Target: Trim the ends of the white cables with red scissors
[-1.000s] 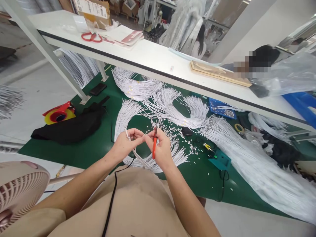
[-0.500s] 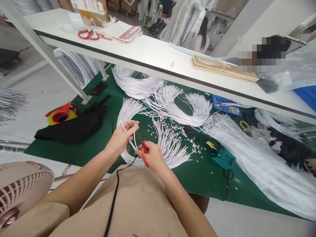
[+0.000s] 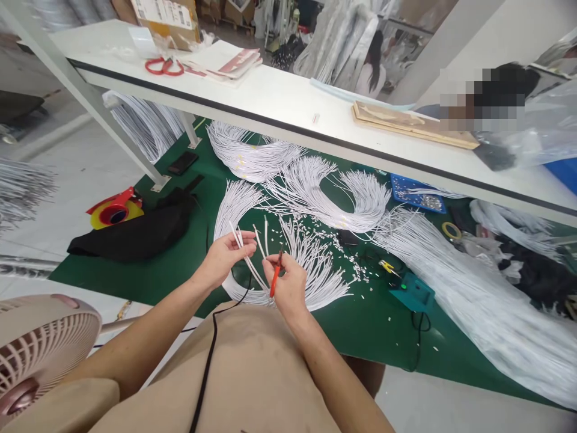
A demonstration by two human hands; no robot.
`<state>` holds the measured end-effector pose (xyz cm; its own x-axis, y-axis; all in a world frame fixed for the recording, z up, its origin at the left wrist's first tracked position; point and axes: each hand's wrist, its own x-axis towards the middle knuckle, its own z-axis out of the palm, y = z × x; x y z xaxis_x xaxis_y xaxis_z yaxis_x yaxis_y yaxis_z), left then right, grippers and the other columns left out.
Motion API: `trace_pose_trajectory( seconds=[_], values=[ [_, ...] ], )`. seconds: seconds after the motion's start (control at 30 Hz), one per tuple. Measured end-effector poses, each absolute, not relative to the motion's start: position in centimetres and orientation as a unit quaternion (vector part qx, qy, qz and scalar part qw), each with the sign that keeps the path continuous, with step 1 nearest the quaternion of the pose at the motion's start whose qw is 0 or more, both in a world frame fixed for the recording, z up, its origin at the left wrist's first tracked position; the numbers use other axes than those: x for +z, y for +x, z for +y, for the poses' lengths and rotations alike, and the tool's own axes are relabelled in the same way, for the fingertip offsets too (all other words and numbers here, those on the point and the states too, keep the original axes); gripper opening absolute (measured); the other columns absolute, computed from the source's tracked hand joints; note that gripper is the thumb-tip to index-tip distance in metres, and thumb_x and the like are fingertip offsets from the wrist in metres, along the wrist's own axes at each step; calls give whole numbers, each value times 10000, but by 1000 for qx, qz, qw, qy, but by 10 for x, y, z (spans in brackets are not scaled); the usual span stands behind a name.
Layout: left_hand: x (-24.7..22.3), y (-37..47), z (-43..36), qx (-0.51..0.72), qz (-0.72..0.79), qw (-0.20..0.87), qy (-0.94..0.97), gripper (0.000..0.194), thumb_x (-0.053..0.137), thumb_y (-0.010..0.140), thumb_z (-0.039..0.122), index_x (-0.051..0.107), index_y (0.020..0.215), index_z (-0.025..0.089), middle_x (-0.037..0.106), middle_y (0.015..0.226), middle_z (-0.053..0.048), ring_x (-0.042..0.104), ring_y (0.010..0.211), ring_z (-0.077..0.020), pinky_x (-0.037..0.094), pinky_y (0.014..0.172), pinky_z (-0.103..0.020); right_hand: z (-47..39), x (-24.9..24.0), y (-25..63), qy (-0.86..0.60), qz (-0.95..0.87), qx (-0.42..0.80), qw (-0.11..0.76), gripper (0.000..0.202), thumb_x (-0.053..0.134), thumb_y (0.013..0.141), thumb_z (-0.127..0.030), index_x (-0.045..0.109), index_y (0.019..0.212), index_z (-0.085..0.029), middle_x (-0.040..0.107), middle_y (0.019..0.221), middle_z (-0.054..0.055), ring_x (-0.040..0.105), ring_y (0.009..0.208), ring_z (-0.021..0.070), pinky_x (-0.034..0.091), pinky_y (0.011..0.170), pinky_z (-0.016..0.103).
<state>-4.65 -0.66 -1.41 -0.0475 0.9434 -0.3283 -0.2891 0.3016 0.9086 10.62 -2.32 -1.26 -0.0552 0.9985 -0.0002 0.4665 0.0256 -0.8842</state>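
My left hand (image 3: 225,260) is closed around white cables (image 3: 249,264), whose cut ends stick up past the fingers. In my right hand (image 3: 291,287) is a small pair of orange-handled scissors (image 3: 275,278), its dark blades pointing up and away from me. Two white cable ends rise between the hands, close to my right thumb; whether the right fingers pinch them too, I cannot tell. Under both hands lies a curved bundle of white cables (image 3: 237,207) on the green mat (image 3: 356,328), its loose ends fanned out to the right. Small white clippings (image 3: 331,231) are scattered beyond.
More cable bundles (image 3: 256,157) lie under the white shelf (image 3: 288,99). On the right are a teal device (image 3: 412,291), a blue tray (image 3: 417,193) and a long cable bundle (image 3: 473,300). To the left are a tape dispenser (image 3: 115,207), black cloth (image 3: 135,231) and a fan (image 3: 45,355).
My right hand has moved slightly right and up, away from my left hand. The scissors have turned more upright. The cable ends between the hands now stand apart instead of looping together.
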Motion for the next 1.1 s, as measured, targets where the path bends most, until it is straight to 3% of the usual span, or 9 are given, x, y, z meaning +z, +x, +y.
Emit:
trace_pose_trajectory(
  seconds=[0.17,0.4,0.6,0.73,0.93,1.1],
  values=[
    [-7,-42,-4,533,490,624,293,318,701,663,296,612,939,165,614,924,-50,553,812,-120,394,608,-191,-23,-11,105,-586,-615,402,341,168,567,734,-334,633,728,-180,626,726,17,540,655,135,408,620,243],
    [8,-37,-9,479,502,628,353,358,699,655,338,611,942,142,633,751,-49,562,682,-131,354,510,-206,11,20,115,-543,-489,542,415,254,608,704,-384,663,803,-156,587,666,5,502,608,114,409,604,246],
    [20,-36,-13,445,496,637,388,386,712,647,308,557,977,180,656,751,-33,595,693,-148,330,464,-188,21,41,109,-436,-518,646,352,191,640,681,-341,645,728,-156,577,620,-10,530,579,113,435,609,257],
    [20,-39,-13,447,523,617,383,303,713,641,321,637,885,159,655,748,-47,585,679,-137,352,468,-189,17,35,111,-500,-584,525,364,191,579,741,-345,639,799,-173,623,778,17,561,707,129,427,666,251],
    [18,-42,-13,450,543,602,375,278,721,621,328,665,836,162,657,725,-47,558,633,-128,358,456,-197,10,29,124,-562,-782,226,147,164,541,763,-328,612,716,-187,580,753,25,516,689,135,341,607,247],
    [21,-41,-12,441,550,588,396,257,718,620,327,672,813,166,660,764,-43,498,572,-91,342,440,-188,5,32,123,-568,-811,128,60,184,486,785,-301,575,669,-190,557,717,19,488,638,131,282,556,253]
  ],
)
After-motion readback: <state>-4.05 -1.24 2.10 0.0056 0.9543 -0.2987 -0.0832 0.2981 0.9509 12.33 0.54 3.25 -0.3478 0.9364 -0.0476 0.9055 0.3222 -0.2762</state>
